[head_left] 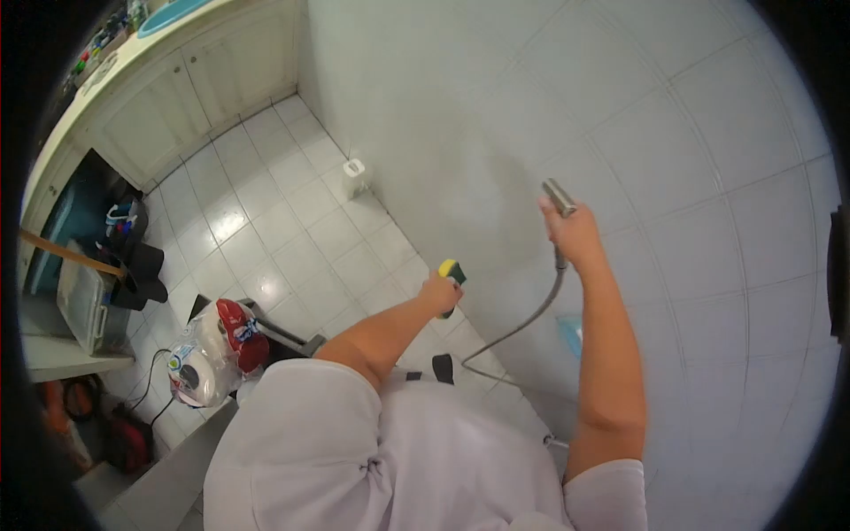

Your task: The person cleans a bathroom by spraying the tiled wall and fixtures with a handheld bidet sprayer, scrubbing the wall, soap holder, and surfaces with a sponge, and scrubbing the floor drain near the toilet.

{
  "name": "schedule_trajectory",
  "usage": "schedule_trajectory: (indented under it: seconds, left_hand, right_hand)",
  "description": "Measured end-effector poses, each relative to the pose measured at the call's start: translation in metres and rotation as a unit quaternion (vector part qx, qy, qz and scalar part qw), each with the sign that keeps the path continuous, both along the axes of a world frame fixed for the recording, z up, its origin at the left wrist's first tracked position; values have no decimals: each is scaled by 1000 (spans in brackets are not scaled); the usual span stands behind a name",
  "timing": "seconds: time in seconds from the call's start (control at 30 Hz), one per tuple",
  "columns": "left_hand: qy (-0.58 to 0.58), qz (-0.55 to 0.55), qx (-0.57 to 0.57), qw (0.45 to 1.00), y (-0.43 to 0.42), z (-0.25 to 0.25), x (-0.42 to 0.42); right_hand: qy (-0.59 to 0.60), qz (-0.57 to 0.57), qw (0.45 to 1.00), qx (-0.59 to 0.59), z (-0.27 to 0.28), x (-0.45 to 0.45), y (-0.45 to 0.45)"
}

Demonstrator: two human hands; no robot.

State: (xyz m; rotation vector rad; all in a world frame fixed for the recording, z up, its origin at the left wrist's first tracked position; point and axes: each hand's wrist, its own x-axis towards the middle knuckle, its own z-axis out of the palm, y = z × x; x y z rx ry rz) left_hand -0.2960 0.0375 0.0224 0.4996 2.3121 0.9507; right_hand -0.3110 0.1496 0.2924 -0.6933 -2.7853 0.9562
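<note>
My left hand (438, 295) is closed around a yellow and dark green sponge (451, 271), held low near the foot of the wall. Higher up and to the right, my right hand (573, 232) grips a metal spray head (559, 197), its tip pointing up and left toward the tiled wall (637, 115). From below that hand a flexible metal hose (531, 320) curves down to the left, then back toward a fitting low at the wall. The fingers of my right hand are partly hidden behind the spray head.
A white plastic container (355, 180) stands on the tiled floor by the wall. At the left are plastic-wrapped rolls (202, 367), a clear bin (87, 296) and black containers (142, 274). White cabinets (146, 115) line the upper left, under a counter with a blue basin (170, 15).
</note>
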Motion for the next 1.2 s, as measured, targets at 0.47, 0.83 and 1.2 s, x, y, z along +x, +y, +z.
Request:
schedule_trajectory:
  seconds: [0.47,0.83,1.2]
  left_hand:
    - [27,-26,0,999,-2,-30,10]
    - [6,-34,-52,998,-11,-33,13]
    - [-53,-46,-73,995,-13,-26,18]
  right_hand:
    - [-70,1,998,-2,-99,40,0]
    - [-50,-86,995,-22,-131,73,21]
    - [64,-43,996,-36,-119,76,11]
